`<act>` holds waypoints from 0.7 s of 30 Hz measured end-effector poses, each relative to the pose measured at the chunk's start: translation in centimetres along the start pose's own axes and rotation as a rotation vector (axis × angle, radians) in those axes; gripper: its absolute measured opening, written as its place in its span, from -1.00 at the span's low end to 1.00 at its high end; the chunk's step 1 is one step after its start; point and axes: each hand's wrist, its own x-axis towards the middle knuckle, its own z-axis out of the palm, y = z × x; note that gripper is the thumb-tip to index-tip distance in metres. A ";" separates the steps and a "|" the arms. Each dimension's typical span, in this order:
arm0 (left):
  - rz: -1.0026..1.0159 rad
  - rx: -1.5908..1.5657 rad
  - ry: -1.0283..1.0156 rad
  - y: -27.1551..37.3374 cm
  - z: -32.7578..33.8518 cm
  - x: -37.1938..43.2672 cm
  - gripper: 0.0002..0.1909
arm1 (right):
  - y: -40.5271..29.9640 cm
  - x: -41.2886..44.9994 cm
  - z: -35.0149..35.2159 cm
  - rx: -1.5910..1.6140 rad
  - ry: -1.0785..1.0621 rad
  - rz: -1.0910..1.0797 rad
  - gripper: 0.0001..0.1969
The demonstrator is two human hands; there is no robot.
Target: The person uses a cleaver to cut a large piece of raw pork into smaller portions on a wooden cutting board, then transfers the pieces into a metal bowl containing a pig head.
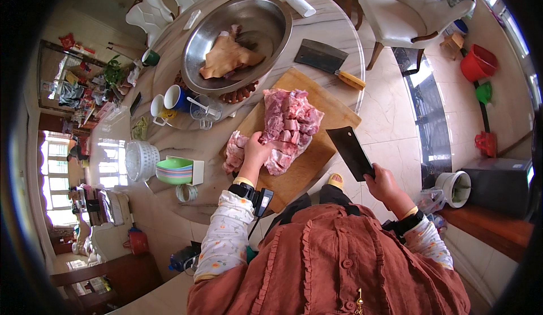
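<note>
A large slab of raw meat (pixel 292 124), scored into chunks, lies on a wooden cutting board (pixel 292 194). My left hand (pixel 256 151) rests at its left edge with the fingers on the meat; whether they grip it is hidden. A smaller piece of raw meat (pixel 234 151) lies just left of that hand. In my right hand (pixel 384 183) is the handle of a dark-bladed cleaver (pixel 350 151), raised to the right of the board and apart from the meat.
On the marble-patterned round table (pixel 169 158) stands a steel basin (pixel 271 16) holding a skin-on piece of meat (pixel 231 56). A second cleaver (pixel 322 56) lies right of it. Mugs (pixel 173 98), a glass pitcher (pixel 201 111) and stacked bowls (pixel 174 171) stand left. White chairs (pixel 394 16) surround the far side.
</note>
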 end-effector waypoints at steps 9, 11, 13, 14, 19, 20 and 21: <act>0.006 -0.073 -0.060 -0.3 0.0 -2.8 -0.56 | -0.5 1.6 -0.2 0.001 -0.033 -0.004 -0.83; 0.061 -0.087 -0.133 0.1 0.0 -3.0 -0.56 | -0.8 1.9 -0.2 0.000 -0.029 -0.005 -0.83; 0.031 -0.177 -0.205 -0.3 -0.3 -2.7 -0.55 | -1.3 2.0 -0.3 -0.005 -0.045 0.038 -0.82; 0.034 -0.179 -0.209 -0.5 -0.6 -2.4 -0.55 | -1.3 2.0 -0.3 -0.008 -0.041 0.040 -0.82; -0.021 0.083 -0.210 -2.5 -1.3 0.1 -0.36 | -1.6 1.8 -0.2 -0.006 -0.035 0.064 -0.80; 0.038 0.259 -0.160 0.1 -1.3 0.0 -0.28 | -1.4 1.7 -0.3 -0.009 -0.019 0.086 -0.80; 0.040 0.259 -0.164 1.2 -1.4 0.3 -0.28 | -1.6 1.5 -0.3 -0.001 -0.011 0.069 -0.80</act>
